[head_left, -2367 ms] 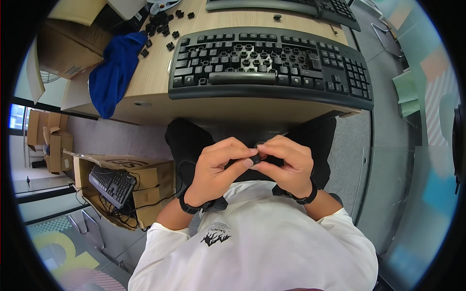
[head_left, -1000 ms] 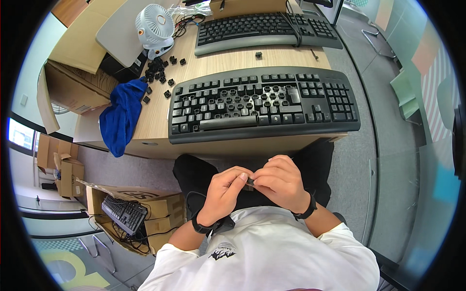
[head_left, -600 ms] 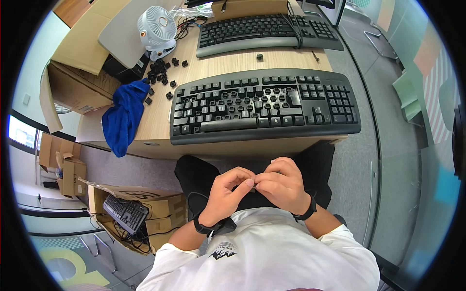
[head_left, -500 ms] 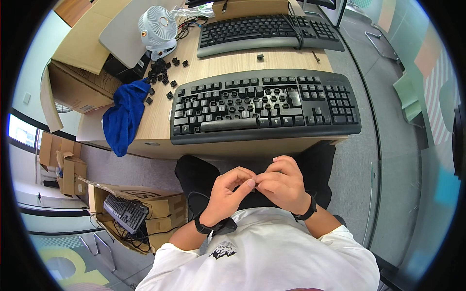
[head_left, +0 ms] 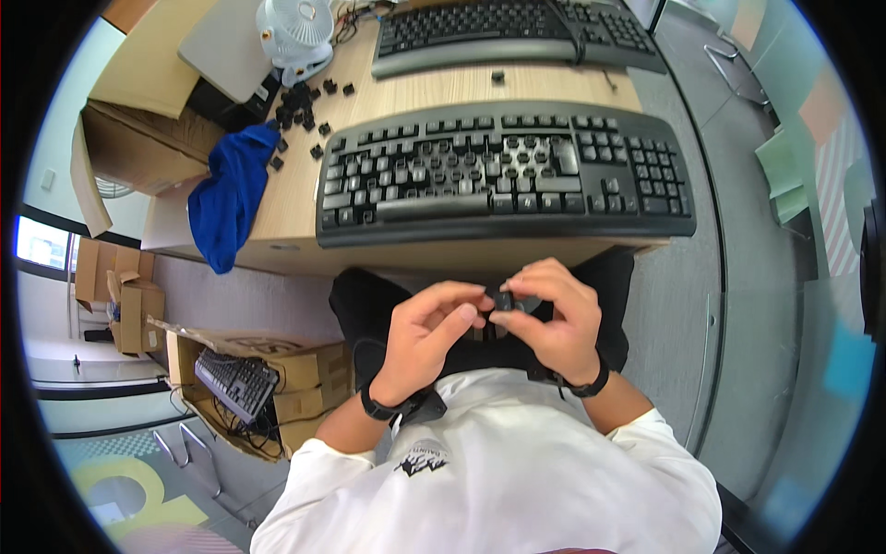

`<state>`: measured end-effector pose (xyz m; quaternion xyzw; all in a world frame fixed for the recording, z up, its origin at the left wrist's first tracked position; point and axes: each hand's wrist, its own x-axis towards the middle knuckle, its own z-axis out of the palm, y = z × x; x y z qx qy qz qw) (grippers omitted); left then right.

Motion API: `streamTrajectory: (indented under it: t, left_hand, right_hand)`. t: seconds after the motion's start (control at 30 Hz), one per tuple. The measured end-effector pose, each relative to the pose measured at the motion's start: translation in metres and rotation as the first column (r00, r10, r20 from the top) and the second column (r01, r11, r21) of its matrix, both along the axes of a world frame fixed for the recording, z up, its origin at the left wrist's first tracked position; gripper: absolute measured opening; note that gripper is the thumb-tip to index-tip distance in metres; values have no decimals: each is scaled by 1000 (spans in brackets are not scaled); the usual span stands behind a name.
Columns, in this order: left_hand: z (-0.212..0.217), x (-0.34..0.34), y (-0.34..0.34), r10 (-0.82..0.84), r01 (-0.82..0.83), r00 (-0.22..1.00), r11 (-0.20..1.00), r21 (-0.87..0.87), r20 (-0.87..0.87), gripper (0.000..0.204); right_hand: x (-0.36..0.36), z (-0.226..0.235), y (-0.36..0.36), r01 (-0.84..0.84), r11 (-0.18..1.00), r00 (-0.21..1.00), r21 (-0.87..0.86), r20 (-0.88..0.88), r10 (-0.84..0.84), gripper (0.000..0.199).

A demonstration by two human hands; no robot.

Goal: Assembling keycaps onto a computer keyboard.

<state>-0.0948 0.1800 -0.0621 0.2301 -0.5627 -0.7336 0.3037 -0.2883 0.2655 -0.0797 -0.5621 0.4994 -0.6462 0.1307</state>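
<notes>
Both hands are up over my lap, below the surface edge: left hand (head_left: pixel 429 337) and right hand (head_left: pixel 544 319) meet fingertip to fingertip, pinched together on one small black keycap (head_left: pixel 504 301). Both are closed on it, the left by thumb and forefinger, the right curled over from the other side. Keycap is held in the air, touching nothing else, just in front of the near keyboard (head_left: pixel 503 171). That keyboard sits at the front of the wooden surface (head_left: pixel 295 198); most keys look seated, but a patch in the middle rows shows bare round sockets, so my guess is partway done, several caps left to go. Loose black keycaps (head_left: pixel 300 102) are scattered at the far left of the surface, near a small white fan (head_left: pixel 295 32). A second keyboard (head_left: pixel 512 32) lies further back, with one stray cap between the two boards. A blue cloth (head_left: pixel 231 198) hangs off the left edge. Open cardboard boxes (head_left: pixel 254 379) on the floor to my left, one with another keyboard in it. Nothing sits between the hands and the near keyboard.
</notes>
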Motion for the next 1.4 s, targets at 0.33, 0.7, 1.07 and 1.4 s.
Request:
streamTrajectory:
  t: [0.33, 0.7, 1.07, 1.4]
  left_hand:
    - [-1, -12, -3, -66, 66, 995, 998, 1, -79, 25]
    - [-2, -14, -4, -66, 66, 997, 998, -7, -46, 23]
    - [-1, -15, -8, -9, 10, 1000, 999, -44, 21, 27]
    - [-6, -11, -10, -82, 89, 994, 990, 105, -76, 31]
  right_hand:
    - [-2, -11, -5, 31, 999, 999, -18, 33, -30, 36]
    - [-4, -10, -3, -14, 999, 998, 30, 67, 12, 34]
    - [-8, -8, -7, -90, 996, 996, 27, -6, 90, 34]
    - [-10, -6, -8, -161, 987, 985, -4, -68, 160, 32]
